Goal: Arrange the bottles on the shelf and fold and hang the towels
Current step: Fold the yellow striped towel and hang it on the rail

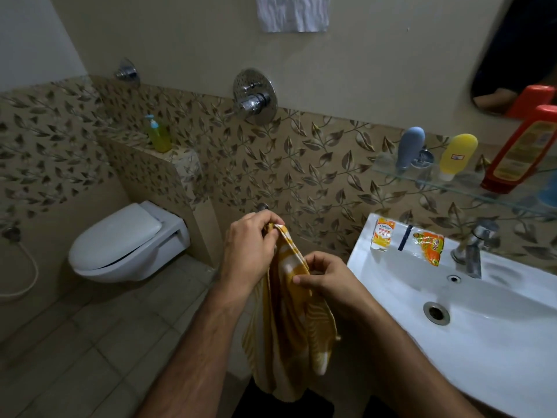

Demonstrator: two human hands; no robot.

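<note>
Holding a yellow towel (289, 321) up near the sink (391, 267), we pinch its top corner in our left hand (250, 251); our right hand (325, 279) pinches an edge lower down. Three bottles (458, 156) stand on the glass shelf (422, 178), far right.

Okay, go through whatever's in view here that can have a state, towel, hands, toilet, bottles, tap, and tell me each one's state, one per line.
Yellow towel: bunched, hanging from both hands, not hung up.
Left hand: grips the towel's top.
Right hand: pinches the towel's edge lower down.
Toilet lid: closed.
Grey bottle: cap-down on the glass shelf.
Yellow bottle: cap-down on the shelf.
Red bottle: cap-up on the shelf.
Tap: no water running.
Sink: drain open.
</note>
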